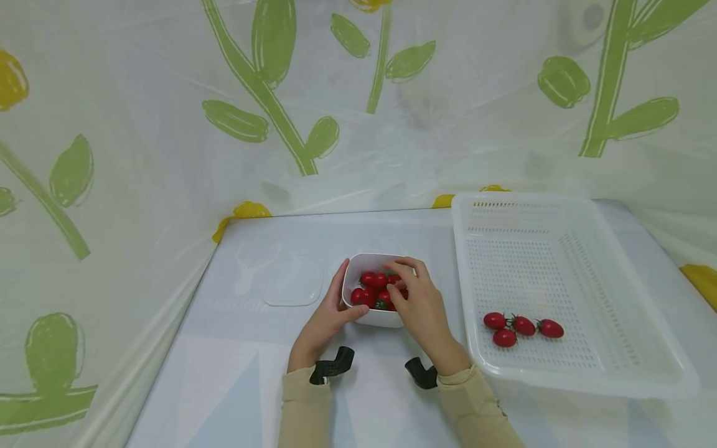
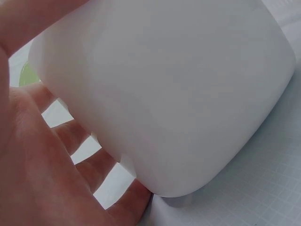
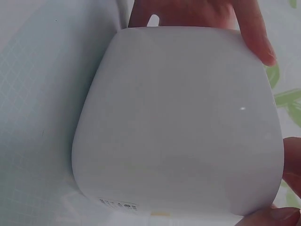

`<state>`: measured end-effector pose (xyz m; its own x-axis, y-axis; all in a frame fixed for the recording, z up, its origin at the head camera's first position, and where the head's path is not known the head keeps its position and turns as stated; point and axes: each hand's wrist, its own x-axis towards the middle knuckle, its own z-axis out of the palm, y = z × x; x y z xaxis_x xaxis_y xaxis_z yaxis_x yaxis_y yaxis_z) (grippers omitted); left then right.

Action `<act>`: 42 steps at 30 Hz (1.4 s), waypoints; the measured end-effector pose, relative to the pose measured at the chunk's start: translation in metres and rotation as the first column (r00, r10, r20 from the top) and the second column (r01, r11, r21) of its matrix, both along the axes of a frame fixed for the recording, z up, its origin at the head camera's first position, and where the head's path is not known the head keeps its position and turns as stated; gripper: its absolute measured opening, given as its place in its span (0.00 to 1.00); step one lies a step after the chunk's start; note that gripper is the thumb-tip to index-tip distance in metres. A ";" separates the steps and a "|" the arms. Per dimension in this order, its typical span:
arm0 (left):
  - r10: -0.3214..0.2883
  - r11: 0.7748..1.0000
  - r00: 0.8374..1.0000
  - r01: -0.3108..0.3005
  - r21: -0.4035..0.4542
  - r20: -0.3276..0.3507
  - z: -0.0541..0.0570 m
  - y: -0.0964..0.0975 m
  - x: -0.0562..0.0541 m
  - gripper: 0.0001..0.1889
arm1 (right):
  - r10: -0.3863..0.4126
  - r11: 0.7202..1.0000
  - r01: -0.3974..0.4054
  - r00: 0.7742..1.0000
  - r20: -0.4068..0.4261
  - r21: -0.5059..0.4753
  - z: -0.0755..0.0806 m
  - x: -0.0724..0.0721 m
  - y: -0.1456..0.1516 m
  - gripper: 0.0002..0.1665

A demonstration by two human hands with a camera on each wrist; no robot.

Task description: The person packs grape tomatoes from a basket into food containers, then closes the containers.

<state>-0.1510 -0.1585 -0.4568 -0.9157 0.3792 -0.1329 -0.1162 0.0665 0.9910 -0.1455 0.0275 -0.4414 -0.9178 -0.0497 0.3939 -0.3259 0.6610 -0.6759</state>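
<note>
A white square container [image 1: 379,318] with rounded corners stands on the table and holds several small red tomatoes [image 1: 368,296]. My left hand [image 1: 327,317] holds it from the left, thumb over the near rim and fingers along the outer side. In the left wrist view the container's white wall [image 2: 178,94] fills most of the picture. Over the container's right side, my right hand [image 1: 420,305] reaches in with bent fingers and thumb among the tomatoes. Whether it pinches one is hidden. The right wrist view shows mainly the container's outside [image 3: 178,122].
A large white perforated basket [image 1: 577,373] stands on the right, with several red tomatoes [image 1: 523,325] near its front left corner. A clear square lid [image 1: 293,282] lies on the table left of the container. A curtain [image 1: 168,124] with printed leaves hangs behind the table.
</note>
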 end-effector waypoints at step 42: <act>-0.005 0.999 0.999 0.007 0.039 -0.043 -0.014 -0.001 -0.007 0.44 | 0.299 0.919 -0.286 0.954 0.007 -0.272 0.087 0.044 0.037 0.20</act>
<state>-0.1582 -0.1594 -0.4705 -0.9179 0.3889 -0.0784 -0.0732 0.0282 0.9969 -0.1017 0.0647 -0.3543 -0.8962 -0.2189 0.3860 -0.4406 0.3361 -0.8324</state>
